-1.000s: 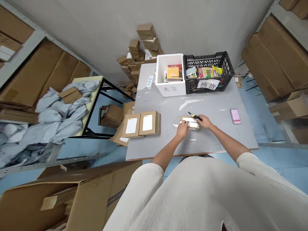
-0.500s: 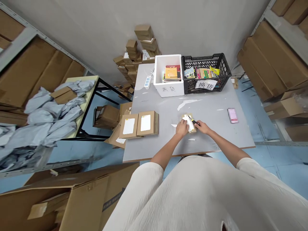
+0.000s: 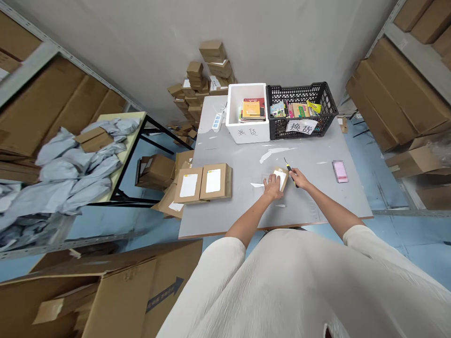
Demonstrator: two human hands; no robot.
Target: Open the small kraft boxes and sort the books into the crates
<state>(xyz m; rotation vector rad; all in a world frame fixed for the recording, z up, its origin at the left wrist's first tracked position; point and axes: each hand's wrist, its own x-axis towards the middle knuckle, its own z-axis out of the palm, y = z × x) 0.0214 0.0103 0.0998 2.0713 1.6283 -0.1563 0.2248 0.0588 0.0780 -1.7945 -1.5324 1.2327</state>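
A small cardboard box (image 3: 285,180) with a white label lies on the grey table, partly covered by my left hand (image 3: 272,187). That hand rests on the box with its fingers spread. Just right of the box, my right hand (image 3: 299,178) is closed around a yellow-and-black utility knife (image 3: 289,168). The knife's blade points up and away to the left, apart from the box top. Two larger labelled cardboard boxes (image 3: 213,195) sit side by side at the table's left.
At the back of the table (image 3: 243,162) stand a white foam box (image 3: 247,133) and a black crate (image 3: 331,111), both holding books. A pink phone-like item (image 3: 340,172) lies at the right. Grey parcels (image 3: 79,162) cover a side table. An open carton (image 3: 123,291) stands at lower left.
The knife has lifted off the label and now points up beside the box. My left hand has shifted right and spread over the box, which has turned slightly.
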